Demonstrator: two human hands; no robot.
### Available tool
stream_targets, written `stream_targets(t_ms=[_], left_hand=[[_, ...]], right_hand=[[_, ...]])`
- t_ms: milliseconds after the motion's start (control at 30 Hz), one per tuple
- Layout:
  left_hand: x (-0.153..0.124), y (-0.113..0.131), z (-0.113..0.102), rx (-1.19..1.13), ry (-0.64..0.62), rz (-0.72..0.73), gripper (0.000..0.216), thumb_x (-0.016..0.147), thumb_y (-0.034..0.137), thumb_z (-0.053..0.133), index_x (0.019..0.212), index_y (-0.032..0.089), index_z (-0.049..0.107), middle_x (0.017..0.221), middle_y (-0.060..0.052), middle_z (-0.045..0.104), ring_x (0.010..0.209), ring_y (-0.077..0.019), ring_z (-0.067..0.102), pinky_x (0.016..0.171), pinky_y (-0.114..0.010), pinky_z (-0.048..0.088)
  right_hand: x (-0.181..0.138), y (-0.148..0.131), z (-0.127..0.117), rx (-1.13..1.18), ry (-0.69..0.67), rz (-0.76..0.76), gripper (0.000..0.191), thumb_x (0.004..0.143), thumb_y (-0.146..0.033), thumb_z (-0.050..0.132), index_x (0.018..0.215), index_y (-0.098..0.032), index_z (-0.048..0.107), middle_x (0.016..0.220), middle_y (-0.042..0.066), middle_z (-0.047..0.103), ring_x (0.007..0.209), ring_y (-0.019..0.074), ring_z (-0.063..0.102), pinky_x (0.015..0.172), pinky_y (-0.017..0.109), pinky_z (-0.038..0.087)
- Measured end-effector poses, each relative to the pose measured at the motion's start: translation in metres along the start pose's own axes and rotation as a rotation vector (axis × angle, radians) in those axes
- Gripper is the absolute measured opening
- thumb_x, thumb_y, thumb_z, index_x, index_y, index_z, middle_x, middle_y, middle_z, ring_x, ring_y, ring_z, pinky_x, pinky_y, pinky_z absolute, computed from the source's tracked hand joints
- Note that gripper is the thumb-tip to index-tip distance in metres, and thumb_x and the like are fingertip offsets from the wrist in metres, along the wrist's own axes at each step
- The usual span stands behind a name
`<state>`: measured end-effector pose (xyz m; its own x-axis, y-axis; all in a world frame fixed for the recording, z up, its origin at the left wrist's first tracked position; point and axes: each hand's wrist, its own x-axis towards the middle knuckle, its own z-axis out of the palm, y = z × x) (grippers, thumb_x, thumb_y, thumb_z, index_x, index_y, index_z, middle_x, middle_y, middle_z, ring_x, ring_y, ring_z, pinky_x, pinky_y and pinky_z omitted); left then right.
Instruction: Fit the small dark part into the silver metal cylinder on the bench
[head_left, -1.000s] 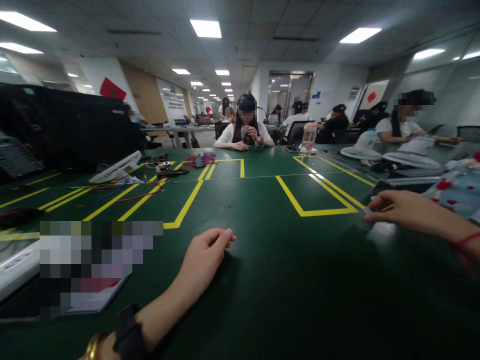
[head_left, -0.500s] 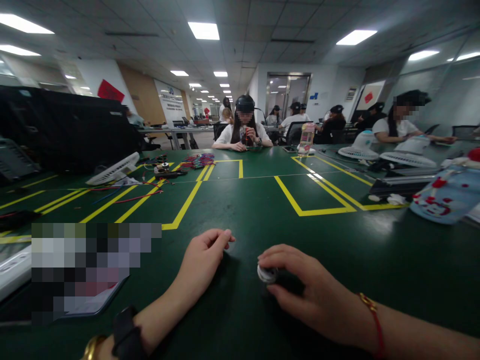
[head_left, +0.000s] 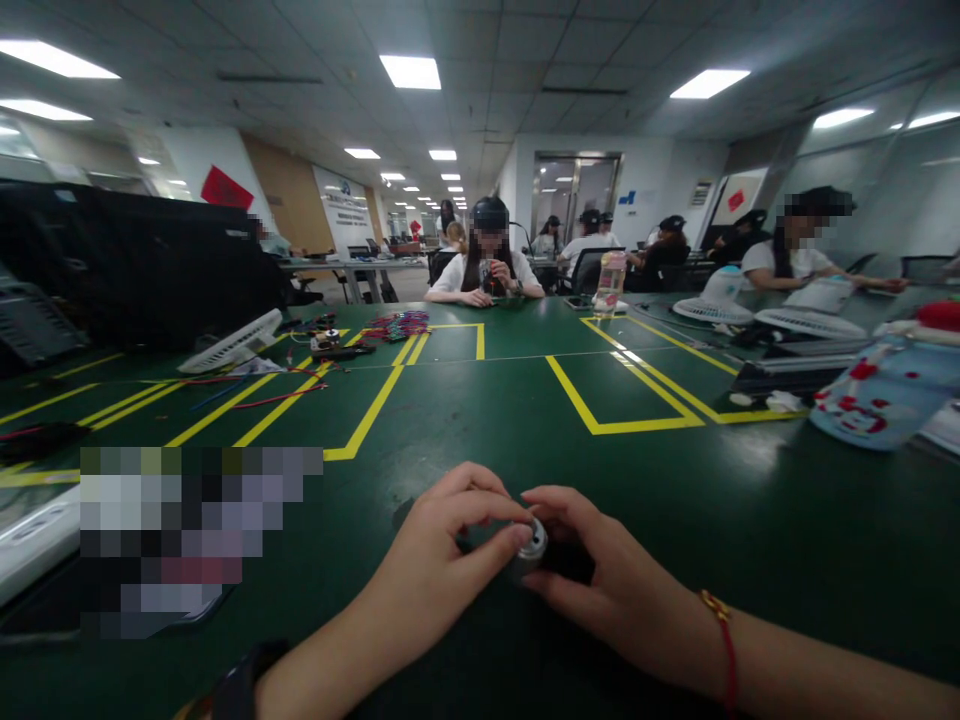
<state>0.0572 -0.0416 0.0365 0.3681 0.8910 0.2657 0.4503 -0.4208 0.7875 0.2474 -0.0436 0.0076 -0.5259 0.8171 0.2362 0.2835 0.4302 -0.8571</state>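
Observation:
A small silver metal cylinder (head_left: pixel 533 543) with dark holes in its top face is between my two hands, low over the green table (head_left: pixel 450 420) or on it; I cannot tell which. My left hand (head_left: pixel 457 535) reaches in from the left, its thumb and fingertips pinched at the top edge of the cylinder. Around the other side curls my right hand (head_left: pixel 600 560), thumb below and fingers above, gripping it. The cylinder's lower part is dark and partly hidden.
At left lie a blurred-out flat item (head_left: pixel 202 540), a white power strip (head_left: pixel 37 540), wires (head_left: pixel 401 325) and a white fan part (head_left: pixel 232 340). A blue patterned container (head_left: pixel 877 390) stands right. A bottle (head_left: pixel 611 285) and a seated person (head_left: pixel 487 260) are across the table.
My left hand has moved right and brought its thumb and fingers to the cylinder. My right hand has kept hold of it, and its top face has turned more into view.

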Motion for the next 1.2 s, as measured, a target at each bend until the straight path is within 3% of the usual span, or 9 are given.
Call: stream_targets(t_ms=[233, 433, 600, 800, 900, 967, 1067, 1167, 1200], left_hand=[[-0.001, -0.004, -0.001, -0.031, 0.125, -0.075, 0.018, 0.082, 0.037, 0.057, 0.084, 0.027, 0.072, 0.085, -0.003, 0.06, 0.078, -0.018, 0.055, 0.068, -0.028, 0.042], [-0.001, -0.025, 0.016, 0.205, -0.082, -0.044, 0.01, 0.076, 0.034, 0.065, 0.08, 0.031, 0.074, 0.086, -0.003, 0.062, 0.086, -0.0219, 0.055, 0.075, -0.033, 0.039], [0.0, -0.024, 0.012, 0.115, -0.056, -0.103, 0.02, 0.079, 0.038, 0.06, 0.094, 0.03, 0.072, 0.089, -0.003, 0.064, 0.086, -0.0212, 0.056, 0.076, -0.032, 0.04], [0.008, -0.047, -0.024, -0.101, 0.265, -0.331, 0.035, 0.082, 0.047, 0.051, 0.095, 0.02, 0.069, 0.078, -0.003, 0.062, 0.066, -0.0164, 0.053, 0.058, -0.026, 0.039], [0.013, -0.064, -0.031, -0.206, 0.334, -0.396, 0.038, 0.079, 0.05, 0.053, 0.093, 0.018, 0.068, 0.07, -0.001, 0.056, 0.056, -0.0127, 0.046, 0.049, -0.022, 0.034], [0.014, -0.07, -0.031, -0.248, 0.346, -0.412, 0.038, 0.077, 0.05, 0.054, 0.092, 0.017, 0.069, 0.069, 0.0, 0.055, 0.055, -0.0118, 0.045, 0.049, -0.021, 0.034], [0.015, -0.07, -0.027, -0.242, 0.356, -0.419, 0.037, 0.077, 0.049, 0.055, 0.09, 0.017, 0.069, 0.069, 0.0, 0.055, 0.057, -0.0117, 0.046, 0.051, -0.021, 0.035], [0.014, -0.067, -0.026, -0.233, 0.365, -0.428, 0.037, 0.078, 0.049, 0.055, 0.089, 0.017, 0.069, 0.069, 0.0, 0.055, 0.057, -0.0116, 0.046, 0.051, -0.021, 0.035], [0.014, -0.067, -0.026, -0.232, 0.367, -0.43, 0.037, 0.078, 0.049, 0.055, 0.089, 0.017, 0.068, 0.068, 0.0, 0.054, 0.057, -0.0115, 0.045, 0.051, -0.021, 0.035]], right_hand=[[-0.005, -0.002, -0.015, -0.236, 0.057, -0.014, 0.036, 0.073, -0.017, 0.058, 0.109, -0.022, 0.052, 0.099, 0.003, 0.059, 0.085, 0.0138, 0.056, 0.076, 0.028, 0.047], [-0.008, 0.005, -0.029, -0.305, 0.088, 0.04, 0.03, 0.071, -0.018, 0.057, 0.101, -0.021, 0.051, 0.093, 0.001, 0.059, 0.082, 0.0132, 0.055, 0.072, 0.027, 0.045], [0.0, -0.001, -0.042, -0.399, 0.171, 0.098, 0.029, 0.074, -0.025, 0.055, 0.102, -0.021, 0.05, 0.092, 0.002, 0.06, 0.079, 0.0133, 0.057, 0.069, 0.026, 0.046], [0.009, 0.04, -0.167, -0.906, 0.425, 0.463, 0.036, 0.064, -0.042, 0.062, 0.089, -0.017, 0.054, 0.082, 0.008, 0.062, 0.069, 0.0203, 0.059, 0.06, 0.033, 0.044], [0.0, 0.075, -0.232, -1.024, 0.342, 0.678, 0.027, 0.061, -0.04, 0.063, 0.074, -0.018, 0.054, 0.073, 0.01, 0.062, 0.065, 0.0239, 0.059, 0.058, 0.036, 0.044], [-0.006, 0.086, -0.251, -1.04, 0.313, 0.726, 0.025, 0.056, -0.037, 0.067, 0.068, -0.019, 0.054, 0.07, 0.012, 0.061, 0.065, 0.0275, 0.06, 0.057, 0.039, 0.044], [-0.005, 0.073, -0.232, -1.103, 0.364, 0.637, 0.045, 0.054, -0.049, 0.07, 0.085, -0.018, 0.059, 0.092, 0.017, 0.062, 0.088, 0.0374, 0.058, 0.07, 0.049, 0.045], [0.005, 0.036, -0.159, -1.039, 0.399, 0.206, 0.048, 0.074, -0.055, 0.054, 0.108, -0.02, 0.058, 0.114, 0.013, 0.056, 0.11, 0.0318, 0.049, 0.091, 0.05, 0.038], [0.007, 0.024, -0.128, -0.92, 0.309, 0.085, 0.041, 0.081, -0.05, 0.049, 0.11, -0.022, 0.058, 0.116, 0.01, 0.055, 0.109, 0.0259, 0.05, 0.094, 0.045, 0.038]])
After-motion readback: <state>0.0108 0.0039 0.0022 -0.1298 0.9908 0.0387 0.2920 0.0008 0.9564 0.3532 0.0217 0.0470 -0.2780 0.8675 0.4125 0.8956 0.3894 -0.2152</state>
